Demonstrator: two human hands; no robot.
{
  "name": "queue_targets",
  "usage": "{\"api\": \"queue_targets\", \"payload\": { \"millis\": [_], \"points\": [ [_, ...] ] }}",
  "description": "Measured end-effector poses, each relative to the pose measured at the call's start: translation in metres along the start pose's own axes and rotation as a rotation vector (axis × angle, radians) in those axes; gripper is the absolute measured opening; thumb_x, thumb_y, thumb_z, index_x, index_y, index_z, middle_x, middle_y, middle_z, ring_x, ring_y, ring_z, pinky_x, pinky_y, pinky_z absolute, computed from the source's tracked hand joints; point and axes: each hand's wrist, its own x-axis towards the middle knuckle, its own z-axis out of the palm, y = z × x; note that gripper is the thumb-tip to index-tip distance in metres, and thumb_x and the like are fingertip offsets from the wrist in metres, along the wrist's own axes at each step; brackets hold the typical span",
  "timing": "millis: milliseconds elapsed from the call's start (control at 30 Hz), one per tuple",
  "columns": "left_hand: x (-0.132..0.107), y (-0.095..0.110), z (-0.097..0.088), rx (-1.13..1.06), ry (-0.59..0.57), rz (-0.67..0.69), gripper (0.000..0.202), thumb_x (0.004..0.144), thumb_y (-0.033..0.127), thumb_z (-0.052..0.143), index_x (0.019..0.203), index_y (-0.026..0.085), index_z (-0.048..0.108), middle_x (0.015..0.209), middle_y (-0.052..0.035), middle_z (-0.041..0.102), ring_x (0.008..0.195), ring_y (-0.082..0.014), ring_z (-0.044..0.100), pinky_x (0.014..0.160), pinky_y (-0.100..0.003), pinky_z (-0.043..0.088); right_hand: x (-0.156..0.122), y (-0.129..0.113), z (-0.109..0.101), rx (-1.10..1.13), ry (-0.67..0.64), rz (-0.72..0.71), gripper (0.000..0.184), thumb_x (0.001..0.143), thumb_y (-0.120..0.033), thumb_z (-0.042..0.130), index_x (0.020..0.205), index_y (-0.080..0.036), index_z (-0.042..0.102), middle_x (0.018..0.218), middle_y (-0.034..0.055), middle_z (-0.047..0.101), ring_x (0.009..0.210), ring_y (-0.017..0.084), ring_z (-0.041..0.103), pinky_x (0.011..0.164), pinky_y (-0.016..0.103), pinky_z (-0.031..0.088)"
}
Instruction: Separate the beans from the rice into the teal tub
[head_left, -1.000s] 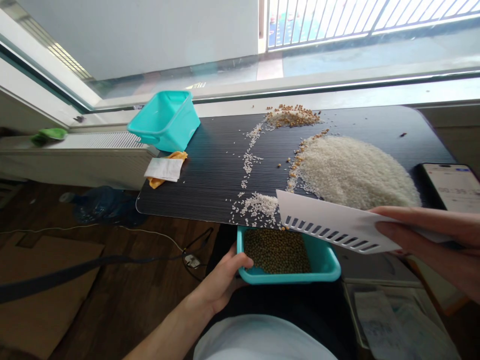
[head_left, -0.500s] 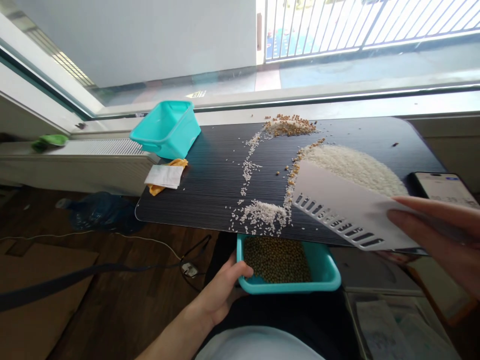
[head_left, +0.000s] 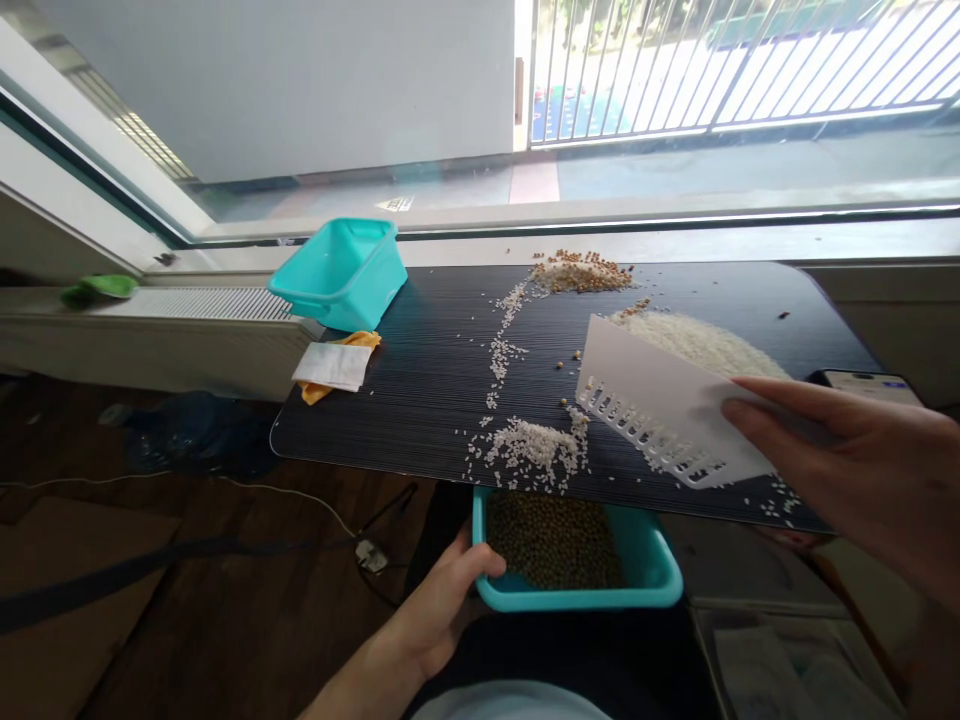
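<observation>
My left hand grips the left end of a turquoise plastic tub, which sits below the table's front edge and holds small greenish-brown peas or beans. In my right hand is a white slotted plastic scraper, tilted over the dark table. Its slotted edge faces me, with rice grains visible through the slots. Behind it, partly hidden, spreads a large heap of white rice. A smaller rice pile lies near the front edge, and a mixed heap of rice and brown grains lies at the back.
An empty turquoise tub stands at the table's back left. Before it lies a white folded tissue on an orange cloth. A phone rests at the right, partly behind my hand. The window borders the back.
My right hand has moved left with the scraper, whose edge now covers the line of mixed grains beside the large rice heap. My left hand stays on the tub. The view has tilted slightly up.
</observation>
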Motion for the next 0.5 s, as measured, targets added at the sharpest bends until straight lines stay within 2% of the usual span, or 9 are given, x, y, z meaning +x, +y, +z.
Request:
{"api": "queue_targets", "payload": {
  "millis": [133,200,300,400,500],
  "points": [
    [0.000,-0.001,-0.002,0.007,0.010,0.012,0.053,0.067,0.023,0.064,0.120,0.020,0.058,0.101,-0.0042,0.068,0.087,-0.0189,0.059,0.077,-0.031,0.048,-0.006,-0.002,-0.007,-0.057,0.068,-0.008,0.040,0.068,-0.060,0.062,0.085,-0.028,0.080,0.047,-0.0027,0.062,0.038,0.015,0.053,0.035,0.027,0.040],
    [0.000,-0.001,-0.002,0.012,0.009,0.023,0.055,0.068,0.023,0.064,0.123,0.021,0.057,0.102,-0.0040,0.068,0.089,-0.0195,0.060,0.079,-0.031,0.048,-0.013,-0.013,-0.004,0.011,0.046,-0.005,0.033,0.068,-0.055,0.064,0.081,-0.029,0.080,0.050,-0.0023,0.065,0.038,0.015,0.055,0.034,0.027,0.040],
    [0.001,-0.001,-0.004,0.024,-0.001,0.036,0.057,0.070,0.022,0.063,0.126,0.023,0.056,0.105,-0.0037,0.068,0.093,-0.0201,0.060,0.081,-0.031,0.048,-0.027,-0.036,0.018,0.251,-0.054,-0.007,0.028,0.071,-0.047,0.065,0.084,-0.026,0.079,0.065,0.0004,0.074,0.051,0.019,0.066,0.043,0.028,0.051],
    [0.001,-0.001,-0.006,0.036,-0.006,0.044,0.056,0.070,0.023,0.062,0.126,0.023,0.056,0.103,-0.0041,0.068,0.091,-0.0198,0.060,0.079,-0.031,0.048,-0.040,-0.055,0.049,0.370,-0.188,-0.007,0.032,0.079,-0.046,0.059,0.094,-0.026,0.078,0.072,0.0002,0.077,0.056,0.019,0.069,0.047,0.029,0.055],
    [0.001,-0.002,-0.009,0.035,0.010,0.052,0.057,0.070,0.023,0.062,0.127,0.021,0.055,0.101,-0.0044,0.068,0.088,-0.0193,0.059,0.078,-0.030,0.048,-0.046,-0.058,0.068,0.380,-0.238,0.004,0.031,0.082,-0.044,0.057,0.097,-0.027,0.077,0.077,-0.0008,0.077,0.062,0.019,0.071,0.052,0.028,0.057]
  ]
}}
